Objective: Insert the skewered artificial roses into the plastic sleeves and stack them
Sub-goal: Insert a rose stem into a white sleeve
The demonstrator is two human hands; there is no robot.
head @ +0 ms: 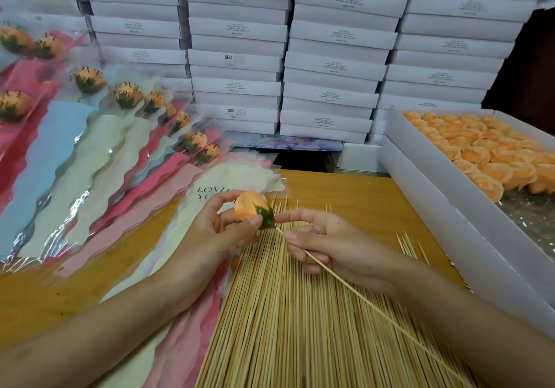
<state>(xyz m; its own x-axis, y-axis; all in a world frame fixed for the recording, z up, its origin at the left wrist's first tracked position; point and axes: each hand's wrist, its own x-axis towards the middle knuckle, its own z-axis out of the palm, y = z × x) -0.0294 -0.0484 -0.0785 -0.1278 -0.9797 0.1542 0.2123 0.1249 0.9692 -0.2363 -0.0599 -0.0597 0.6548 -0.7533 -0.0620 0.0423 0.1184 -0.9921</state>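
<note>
Rose (247, 206), orange with a green base: sits between the thumb and curled fingertips of the left hand (210, 234), which grips the bloom. Right hand (327, 243) pinches the skewer (360, 297) between thumb and bent fingers just behind the green base, forefinger stretched out to touch it; the stick runs on past the right wrist. Judged handling: bloom light and soft, petals likely to dent under a hard squeeze, so take hold at the firmer green base. Skewer thin, stiff and light, probably snaps if bent; best pinched close to the bloom. An empty sleeve (210, 189) lies just beyond the left fingertips; its clear film is likely slippery and floppy. Not visible: how deep the skewer tip sits inside the base. The sleeve's lettering is partly covered by the left fingers, and the stick's far end merges with the loose skewers (285, 342) beneath both hands.
</note>
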